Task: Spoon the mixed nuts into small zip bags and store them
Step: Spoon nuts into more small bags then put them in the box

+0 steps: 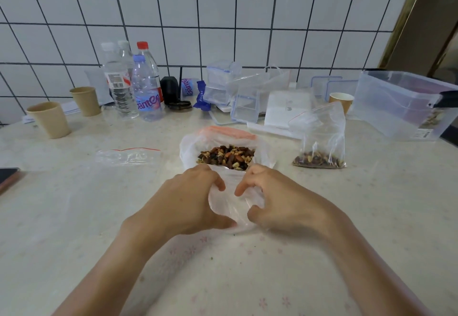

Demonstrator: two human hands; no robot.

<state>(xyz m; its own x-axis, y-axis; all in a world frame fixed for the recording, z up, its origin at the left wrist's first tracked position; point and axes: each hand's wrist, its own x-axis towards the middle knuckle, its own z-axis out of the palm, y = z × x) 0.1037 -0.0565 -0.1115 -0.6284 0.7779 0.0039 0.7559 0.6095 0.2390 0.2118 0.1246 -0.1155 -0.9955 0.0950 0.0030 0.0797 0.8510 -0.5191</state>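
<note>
A large clear bag of mixed nuts lies open at the table's middle, with a stack of red-edged zip bags just behind it. In front of it, my left hand and my right hand both grip a small clear zip bag by its two sides, fingers curled into the plastic. An upright small zip bag with nuts in its bottom stands to the right. An empty flat zip bag lies to the left. No spoon is visible.
Water bottles, two paper cups and a phone occupy the left. Clear lidded containers, a white box, another cup and a big clear storage bin line the back and right by the tiled wall.
</note>
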